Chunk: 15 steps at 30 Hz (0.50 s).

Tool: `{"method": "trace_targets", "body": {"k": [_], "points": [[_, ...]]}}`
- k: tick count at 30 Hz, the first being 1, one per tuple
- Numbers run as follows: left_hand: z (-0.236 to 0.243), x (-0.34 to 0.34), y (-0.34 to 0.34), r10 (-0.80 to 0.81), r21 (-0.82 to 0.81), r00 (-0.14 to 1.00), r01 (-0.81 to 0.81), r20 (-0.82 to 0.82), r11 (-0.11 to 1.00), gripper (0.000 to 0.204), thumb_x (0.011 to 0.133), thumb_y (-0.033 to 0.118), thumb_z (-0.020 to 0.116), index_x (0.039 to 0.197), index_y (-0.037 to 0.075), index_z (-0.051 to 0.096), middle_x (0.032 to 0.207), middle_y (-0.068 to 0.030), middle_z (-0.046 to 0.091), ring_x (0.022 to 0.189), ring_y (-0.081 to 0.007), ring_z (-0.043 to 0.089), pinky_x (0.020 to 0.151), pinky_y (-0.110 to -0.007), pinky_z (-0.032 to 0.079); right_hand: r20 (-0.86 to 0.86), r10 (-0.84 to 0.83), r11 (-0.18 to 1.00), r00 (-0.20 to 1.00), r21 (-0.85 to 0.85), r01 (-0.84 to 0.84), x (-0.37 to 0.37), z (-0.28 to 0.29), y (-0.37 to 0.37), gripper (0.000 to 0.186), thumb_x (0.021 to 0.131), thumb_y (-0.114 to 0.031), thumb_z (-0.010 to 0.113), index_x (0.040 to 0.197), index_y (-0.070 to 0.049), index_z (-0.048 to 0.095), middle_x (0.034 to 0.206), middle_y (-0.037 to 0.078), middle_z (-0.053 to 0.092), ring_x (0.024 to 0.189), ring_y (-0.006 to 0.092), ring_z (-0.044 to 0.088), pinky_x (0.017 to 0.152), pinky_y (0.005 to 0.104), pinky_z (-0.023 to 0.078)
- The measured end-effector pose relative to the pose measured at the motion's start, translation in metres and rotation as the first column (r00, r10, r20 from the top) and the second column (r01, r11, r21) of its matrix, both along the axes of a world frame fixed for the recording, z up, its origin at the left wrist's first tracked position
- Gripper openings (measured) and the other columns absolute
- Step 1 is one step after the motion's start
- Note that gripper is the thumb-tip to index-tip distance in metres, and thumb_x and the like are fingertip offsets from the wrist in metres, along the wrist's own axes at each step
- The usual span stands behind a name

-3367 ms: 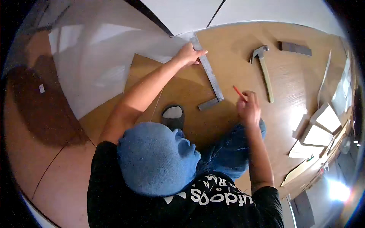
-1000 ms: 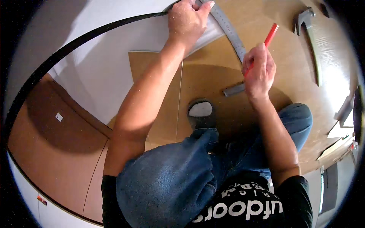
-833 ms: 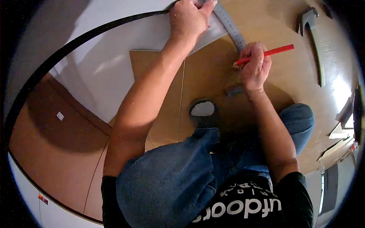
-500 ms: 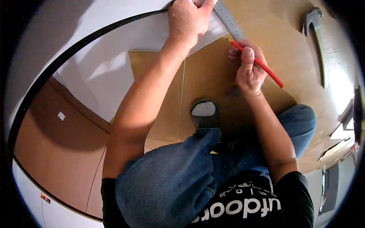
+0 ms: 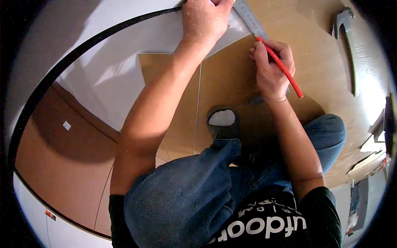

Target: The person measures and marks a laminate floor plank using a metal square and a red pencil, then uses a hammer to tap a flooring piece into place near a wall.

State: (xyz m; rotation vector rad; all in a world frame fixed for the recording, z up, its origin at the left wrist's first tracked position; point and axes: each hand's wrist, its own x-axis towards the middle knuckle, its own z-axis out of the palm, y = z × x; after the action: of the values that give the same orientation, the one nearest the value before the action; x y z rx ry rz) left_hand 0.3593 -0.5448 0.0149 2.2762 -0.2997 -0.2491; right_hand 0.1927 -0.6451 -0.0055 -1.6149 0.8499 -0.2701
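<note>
My right hand (image 5: 273, 68) is closed around a red carpenter's pencil (image 5: 283, 68). The pencil's tip meets the right end of a white board edge, beside a graduated metal ruler (image 5: 248, 18). The ruler slants down from the top edge and passes partly behind my right hand; a grey metal piece (image 5: 256, 99) shows below that hand. At the top, my left hand (image 5: 204, 18) is closed with its fingers curled at the ruler's upper end. The picture's edge cuts off its fingertips. Under my left forearm lies the white board (image 5: 107, 78).
A claw hammer (image 5: 349, 53) lies on the brown sheet (image 5: 306, 25) at the right. A black curved edge (image 5: 53, 78) bounds the white and reddish-brown surfaces (image 5: 78, 153) on the left. My shoe (image 5: 223, 124) and bent knee (image 5: 328, 128) are close below my hands.
My right hand has tilted the pencil more steeply and brought its tip up and right to the ruler's edge. My left hand has barely moved.
</note>
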Motion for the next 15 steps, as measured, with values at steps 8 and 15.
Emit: {"method": "trace_targets", "body": {"k": [8, 15], "points": [[-0.008, 0.001, 0.01, 0.038, 0.019, 0.999, -0.037, -0.038, 0.999, 0.039, 0.093, 0.022, 0.078, 0.125, 0.0, 0.073, 0.088, -0.016, 0.075, 0.075, -0.025, 0.068, 0.074, -0.039, 0.056, -0.012, 0.052, 0.995, 0.999, -0.089, -0.053, 0.007, 0.007, 0.009, 0.015, 0.094, -0.015, 0.08, 0.1, -0.004, 0.072, 0.083, 0.006, 0.071, 0.073, 0.0112, 0.062, 0.069, 0.0277, 0.054], [-0.007, 0.001, 0.008, 0.047, -0.004, 0.997, -0.048, -0.055, 0.999, 0.038, 0.093, 0.021, 0.078, 0.125, 0.0, 0.073, 0.087, -0.0163, 0.074, 0.073, -0.0248, 0.067, 0.073, -0.039, 0.056, -0.099, 0.057, 0.994, 0.993, -0.082, -0.065, 0.006, 0.008, 0.006, 0.015, 0.094, -0.016, 0.08, 0.1, -0.005, 0.072, 0.083, 0.008, 0.073, 0.075, 0.0129, 0.067, 0.071, 0.0288, 0.056]]}}
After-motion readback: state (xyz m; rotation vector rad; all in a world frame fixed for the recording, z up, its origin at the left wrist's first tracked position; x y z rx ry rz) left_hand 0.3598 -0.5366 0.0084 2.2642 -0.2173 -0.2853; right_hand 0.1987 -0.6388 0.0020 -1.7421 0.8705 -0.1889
